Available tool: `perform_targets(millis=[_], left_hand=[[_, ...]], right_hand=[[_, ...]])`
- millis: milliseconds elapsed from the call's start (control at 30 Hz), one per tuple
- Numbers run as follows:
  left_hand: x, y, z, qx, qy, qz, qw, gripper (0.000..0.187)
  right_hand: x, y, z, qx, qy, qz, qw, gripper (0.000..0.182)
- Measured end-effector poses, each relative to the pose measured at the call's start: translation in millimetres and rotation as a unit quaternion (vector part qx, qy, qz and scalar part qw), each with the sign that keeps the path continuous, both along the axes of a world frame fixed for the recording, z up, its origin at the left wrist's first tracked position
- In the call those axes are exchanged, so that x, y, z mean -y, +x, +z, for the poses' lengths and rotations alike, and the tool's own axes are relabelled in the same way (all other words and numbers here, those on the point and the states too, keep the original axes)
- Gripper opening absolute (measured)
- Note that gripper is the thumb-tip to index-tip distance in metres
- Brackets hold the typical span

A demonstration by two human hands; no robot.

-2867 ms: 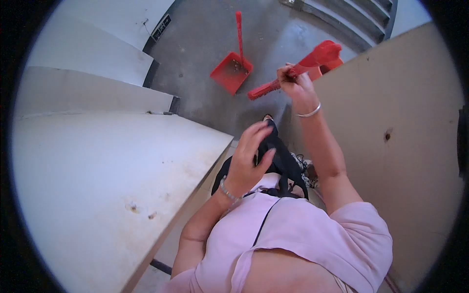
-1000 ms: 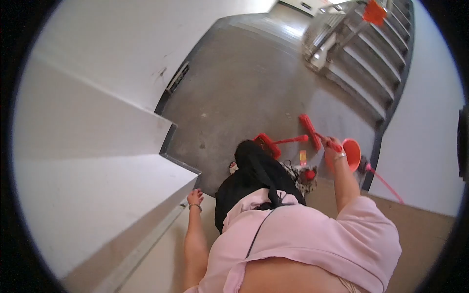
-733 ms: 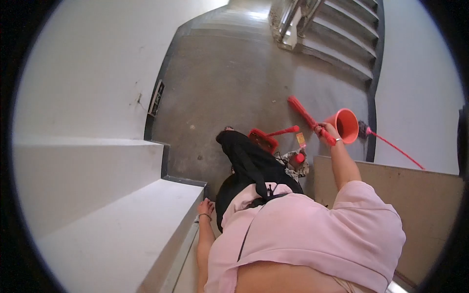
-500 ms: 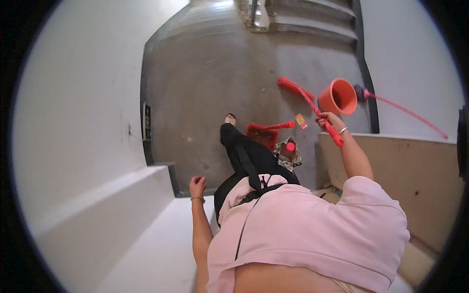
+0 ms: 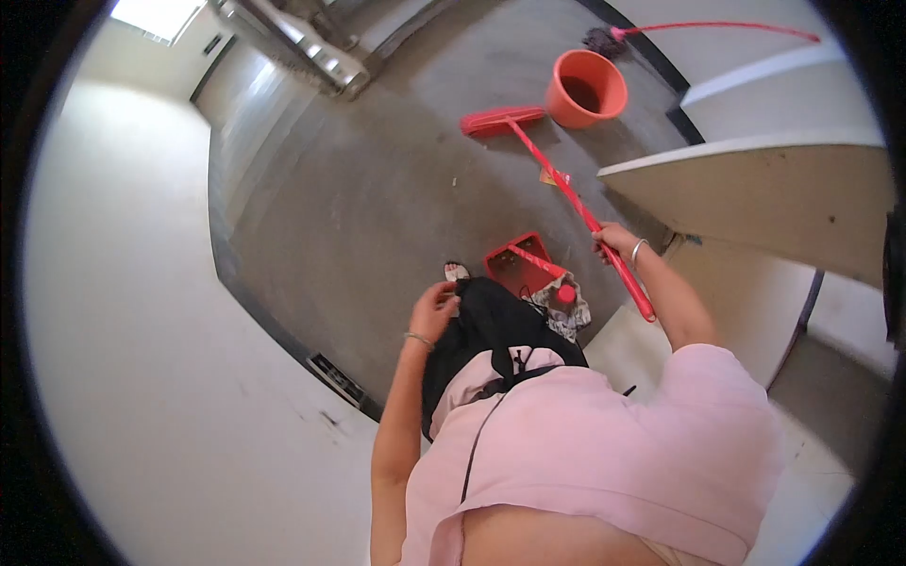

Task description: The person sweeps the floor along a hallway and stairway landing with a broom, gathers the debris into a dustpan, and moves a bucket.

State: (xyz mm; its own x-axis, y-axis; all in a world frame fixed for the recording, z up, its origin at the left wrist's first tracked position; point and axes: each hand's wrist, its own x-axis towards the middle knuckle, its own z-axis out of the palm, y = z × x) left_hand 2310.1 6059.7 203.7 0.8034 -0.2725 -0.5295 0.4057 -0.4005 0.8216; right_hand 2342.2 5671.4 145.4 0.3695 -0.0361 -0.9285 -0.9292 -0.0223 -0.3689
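Observation:
My right hand [image 5: 613, 242] is wrapped round the red handle of a broom [image 5: 557, 179]. The broom's red head [image 5: 502, 121] lies on the grey floor, just left of an orange bucket [image 5: 587, 90]. My left hand [image 5: 434, 309] hangs beside my black trousers with its fingers loosely bent and apart, and nothing shows in it. Between my feet and the broom is a red dustpan [image 5: 517, 268], with bits of debris in it and its handle slanting toward me. A patterned bag [image 5: 572, 316] with a red-capped bottle [image 5: 565, 294] sits right of my leg.
Behind the bucket, a dark-headed mop [image 5: 604, 42] leans with its pink handle [image 5: 717, 25] against the wall. A small yellow-and-red packet [image 5: 550, 176] lies under the broom handle. A low beige partition [image 5: 755, 189] stands at right, a white wall [image 5: 189, 330] at left, a railing post [image 5: 311, 57] ahead.
The view has turned, and the bucket and mop appear higher and further left. The broom head has shifted left of the bucket. My left hand has come forward, nearer my leg, its fingers looser.

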Motion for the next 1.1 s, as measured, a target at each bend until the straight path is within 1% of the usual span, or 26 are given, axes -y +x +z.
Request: perform_targets(millis=[33, 67, 100, 200, 233, 267, 333, 367, 467, 533, 633, 667, 767, 800, 867, 933, 967, 1067, 1100], left_hand=[[47.2, 10.6, -8.3, -0.012, 0.014, -0.050, 0.999, 0.029], [64.5, 25.6, -13.8, -0.014, 0.024, -0.107, 0.994, 0.030], [80.4, 43.8, -13.9, -0.019, 0.029, -0.161, 0.986, 0.031], [110.8, 90.5, -23.6, -0.014, 0.042, -0.315, 0.948, 0.036], [122.0, 105.6, -24.5, -0.006, 0.042, -0.357, 0.933, 0.037], [139.3, 119.0, -24.4, -0.001, 0.043, -0.396, 0.917, 0.038], [160.1, 150.9, -31.8, -0.027, 0.040, -0.457, 0.888, 0.038], [155.2, 167.6, -31.6, -0.037, 0.037, -0.492, 0.869, 0.038], [201.2, 203.4, -44.0, -0.034, 0.041, -0.607, 0.793, 0.037], [226.6, 210.1, -63.1, -0.004, 0.015, -0.644, 0.765, 0.039], [253.0, 220.0, -86.2, 0.022, 0.006, -0.684, 0.729, 0.045], [261.1, 217.5, -92.5, 0.022, 0.011, -0.693, 0.720, 0.048], [283.4, 209.0, -102.6, 0.030, 0.066, -0.728, 0.682, 0.062], [296.7, 207.7, -104.9, 0.014, 0.085, -0.732, 0.675, 0.065], [302.1, 206.0, -109.7, -0.014, 0.124, -0.746, 0.655, 0.072], [319.7, 199.9, -127.9, 0.010, 0.120, -0.741, 0.660, 0.074], [322.6, 203.5, -140.3, 0.034, 0.116, -0.738, 0.664, 0.075], [360.9, 212.7, -151.5, 0.060, 0.134, -0.757, 0.637, 0.073], [366.6, 210.0, -153.9, 0.062, 0.132, -0.753, 0.642, 0.073]], right_hand=[[31.9, -1.2, -10.8, -0.004, -0.023, 0.007, 1.000, 0.020], [36.6, -0.8, -18.1, 0.001, -0.051, 0.008, 0.999, 0.020], [41.7, 1.8, -27.8, 0.007, -0.052, 0.004, 0.999, 0.029], [32.4, 2.3, -26.7, 0.040, -0.054, -0.063, 0.996, 0.041], [31.5, 2.5, -16.6, 0.025, -0.049, -0.091, 0.994, 0.045], [38.9, -1.2, -7.1, 0.022, -0.043, -0.099, 0.994, 0.045], [37.7, -4.1, 11.4, 0.015, -0.035, -0.120, 0.992, 0.045], [20.7, -10.5, 16.0, 0.001, -0.044, -0.139, 0.989, 0.044], [20.6, -40.0, 9.6, -0.050, -0.058, -0.199, 0.977, 0.042], [22.3, -59.2, 18.6, -0.092, -0.060, -0.232, 0.966, 0.039], [23.0, -74.1, 43.1, -0.081, -0.041, -0.320, 0.943, 0.040], [20.3, -75.9, 48.8, -0.098, -0.036, -0.359, 0.927, 0.039], [-0.6, -70.5, 76.0, -0.141, -0.015, -0.469, 0.872, 0.039], [-4.1, -69.4, 87.2, -0.149, 0.001, -0.505, 0.850, 0.039], [-30.3, -75.0, 96.8, -0.135, -0.004, -0.538, 0.832, 0.040], [-38.9, -79.2, 100.2, -0.134, -0.021, -0.563, 0.816, 0.040], [-51.9, -79.2, 91.9, -0.108, -0.029, -0.572, 0.813, 0.041], [-58.9, -86.7, 82.6, -0.109, -0.047, -0.624, 0.772, 0.041], [-63.2, -92.4, 82.6, -0.108, -0.042, -0.640, 0.760, 0.042]])
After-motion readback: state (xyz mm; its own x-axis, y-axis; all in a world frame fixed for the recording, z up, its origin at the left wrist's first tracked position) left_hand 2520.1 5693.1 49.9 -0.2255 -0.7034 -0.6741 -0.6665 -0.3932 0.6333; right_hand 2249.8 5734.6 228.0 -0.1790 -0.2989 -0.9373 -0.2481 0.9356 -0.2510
